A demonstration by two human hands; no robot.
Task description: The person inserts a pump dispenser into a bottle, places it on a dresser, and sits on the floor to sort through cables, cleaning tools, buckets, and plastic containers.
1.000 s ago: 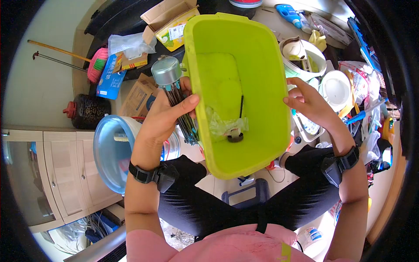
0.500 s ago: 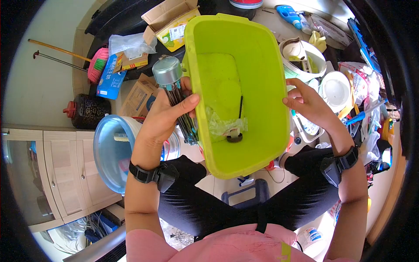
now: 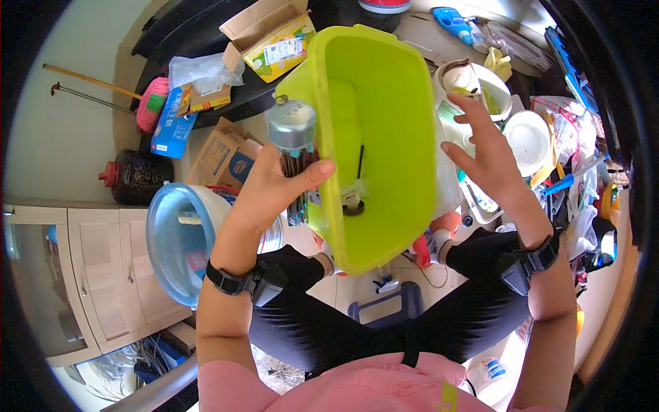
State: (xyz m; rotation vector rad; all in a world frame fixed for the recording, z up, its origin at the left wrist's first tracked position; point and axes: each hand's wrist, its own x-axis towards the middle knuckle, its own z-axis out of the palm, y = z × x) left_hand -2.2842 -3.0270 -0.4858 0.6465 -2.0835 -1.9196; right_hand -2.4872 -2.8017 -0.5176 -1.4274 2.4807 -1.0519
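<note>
A lime-green plastic tub [image 3: 395, 158] is held up and tilted in front of me. My left hand [image 3: 285, 182] grips its left rim with the thumb over the edge. A bundle of thin metal rods with a silver cylindrical cap [image 3: 292, 123] stands against the tub's left side, by the left hand's fingers; whether they also clasp it, I cannot tell. Inside the tub lie a thin black stick [image 3: 361, 161], a small dark round piece [image 3: 353, 209] and some clear plastic. My right hand [image 3: 484, 154] is apart from the right rim, fingers spread, holding nothing.
A pale blue bucket [image 3: 154, 240] stands at left, beside wooden cabinets [image 3: 96, 275]. Cardboard boxes [image 3: 213, 158] and a pink broom [image 3: 151, 106] lie beyond. White containers [image 3: 527, 143] and clutter fill the right. A low blue-grey stool [image 3: 412, 302] is between my legs.
The tub has tilted and swung, its right rim coming away from my right hand, whose fingers have spread. The capped rods and my left hand have shifted right.
</note>
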